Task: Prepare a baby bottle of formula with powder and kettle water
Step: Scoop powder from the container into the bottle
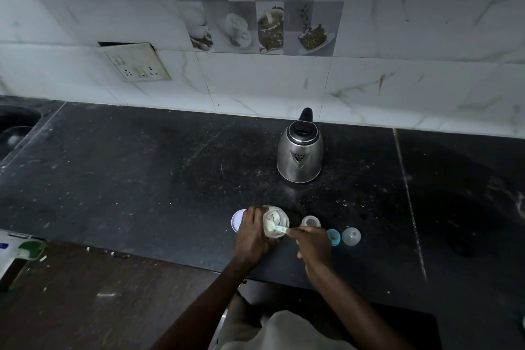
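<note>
Fingers [291,231] of my right hand [314,246] pinch the pale green plastic scoop [277,228] in the clear powder jar [274,217] that my left hand [251,236] grips, small clear bottle [311,220] just right.

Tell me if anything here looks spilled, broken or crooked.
The switch plate on the wall hangs crooked, with a dark gap above its top edge, as if pulled loose. Pale specks dot the counter between the kettle and the jar; perhaps spilled powder.
</note>
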`<control>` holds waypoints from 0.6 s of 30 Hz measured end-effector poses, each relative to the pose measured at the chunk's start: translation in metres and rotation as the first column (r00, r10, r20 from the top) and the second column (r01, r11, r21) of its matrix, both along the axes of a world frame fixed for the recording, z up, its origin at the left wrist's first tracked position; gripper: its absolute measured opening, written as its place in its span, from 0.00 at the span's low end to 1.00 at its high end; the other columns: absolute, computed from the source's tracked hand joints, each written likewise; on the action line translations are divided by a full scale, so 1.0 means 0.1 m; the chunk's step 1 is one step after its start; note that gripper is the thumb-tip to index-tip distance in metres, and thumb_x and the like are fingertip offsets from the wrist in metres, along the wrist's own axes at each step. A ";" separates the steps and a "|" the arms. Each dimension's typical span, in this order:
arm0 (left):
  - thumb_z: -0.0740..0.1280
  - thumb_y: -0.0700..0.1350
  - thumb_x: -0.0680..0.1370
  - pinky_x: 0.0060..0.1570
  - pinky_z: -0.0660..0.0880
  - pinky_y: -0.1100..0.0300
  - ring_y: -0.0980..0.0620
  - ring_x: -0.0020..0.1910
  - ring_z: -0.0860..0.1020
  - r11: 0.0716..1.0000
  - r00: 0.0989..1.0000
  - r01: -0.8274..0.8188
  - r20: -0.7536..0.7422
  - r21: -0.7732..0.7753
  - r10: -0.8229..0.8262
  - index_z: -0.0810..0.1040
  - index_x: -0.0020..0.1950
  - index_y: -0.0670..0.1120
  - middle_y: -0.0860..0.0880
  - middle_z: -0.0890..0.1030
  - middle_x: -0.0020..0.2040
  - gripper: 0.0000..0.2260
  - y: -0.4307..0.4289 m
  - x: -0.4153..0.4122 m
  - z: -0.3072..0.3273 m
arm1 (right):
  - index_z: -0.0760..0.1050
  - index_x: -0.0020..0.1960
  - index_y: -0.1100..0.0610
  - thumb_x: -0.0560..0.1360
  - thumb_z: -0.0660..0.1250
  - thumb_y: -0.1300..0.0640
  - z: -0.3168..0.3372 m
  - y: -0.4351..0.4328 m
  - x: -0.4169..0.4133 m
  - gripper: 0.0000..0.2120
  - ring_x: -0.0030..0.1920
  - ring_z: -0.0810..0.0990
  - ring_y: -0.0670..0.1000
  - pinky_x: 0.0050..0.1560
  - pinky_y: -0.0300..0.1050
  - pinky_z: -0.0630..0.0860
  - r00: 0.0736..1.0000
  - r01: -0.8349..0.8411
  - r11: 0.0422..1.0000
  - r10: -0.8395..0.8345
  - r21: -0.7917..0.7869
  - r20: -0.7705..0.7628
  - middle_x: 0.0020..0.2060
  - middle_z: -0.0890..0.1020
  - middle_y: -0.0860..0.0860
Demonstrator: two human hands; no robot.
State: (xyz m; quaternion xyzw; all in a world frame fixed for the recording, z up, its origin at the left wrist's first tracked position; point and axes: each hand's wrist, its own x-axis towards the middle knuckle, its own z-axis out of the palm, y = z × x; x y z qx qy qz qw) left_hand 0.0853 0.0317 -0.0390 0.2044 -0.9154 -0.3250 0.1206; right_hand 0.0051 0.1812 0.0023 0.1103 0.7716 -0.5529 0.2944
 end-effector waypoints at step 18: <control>0.81 0.53 0.65 0.52 0.70 0.58 0.51 0.57 0.71 0.999 0.999 -0.035 -0.004 -0.009 0.035 0.72 0.67 0.47 0.49 0.75 0.60 0.34 0.01 0.00 -0.03 | 0.88 0.46 0.47 0.75 0.77 0.55 -0.24 0.21 0.11 0.04 0.40 0.85 0.43 0.43 0.47 0.81 0.816 -0.163 0.935 0.306 0.314 -0.490 0.38 0.87 0.43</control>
